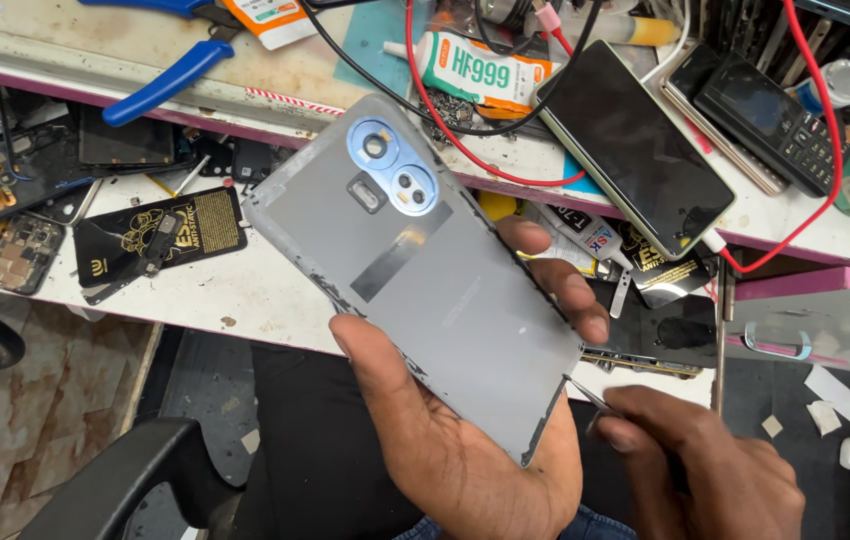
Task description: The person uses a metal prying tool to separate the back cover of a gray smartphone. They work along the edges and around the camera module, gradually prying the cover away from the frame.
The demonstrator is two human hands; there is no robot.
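Note:
My left hand (465, 440) holds a grey phone back cover (415, 270) with its inner side up, thumb on the near edge and fingers curled over the far edge. A blue camera ring piece (392, 167) sits at the cover's upper end. My right hand (705, 470) grips thin metal tweezers (585, 393), whose tip touches the cover's lower right edge.
A black smartphone (635, 145) lies on the upper shelf beside a keypad phone (765, 115), a glue tube (480, 70), red and black wires (445, 125) and blue-handled pliers (160, 80). Black pouches (160, 235) and phone parts (15, 170) litter the lower shelf. A drawer (805, 320) juts at right.

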